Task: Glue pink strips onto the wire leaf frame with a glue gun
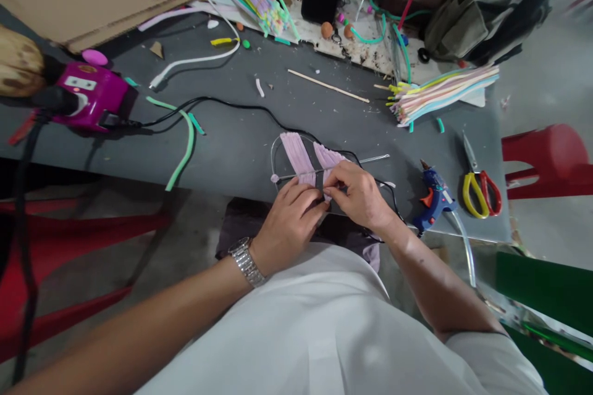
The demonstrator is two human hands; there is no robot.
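Work sits at the near edge of a dark grey tabletop, lower centre of the frame, with the hands partly over that edge and a white shirt front just below them. To the left, a stretch of grey surface runs to a curved green foam strip. Room is tighter to the right: a blue hot glue gun with an orange trigger lies near the right forearm, and beyond it sit scissors with yellow and red handles.

Left hand: closed, fingers curled over the lower part of the work, gripping it. Metal-link wristwatch on the wrist; forearm comes in from the lower left.

Right hand: also closed, thumb and forefinger pinching at the same spot, fingertips almost meeting the left hand's. Forearm comes in from the lower right.

Between them, at lower centre, is a thin wire loop holding pale pink pipe-cleaner strips, crossed by a dark band. A thin silver rod sticks out to the right. A black cable runs from a magenta plastic device at the left edge and curves around the loop. A bundle of multicoloured pipe cleaners lies at upper right.
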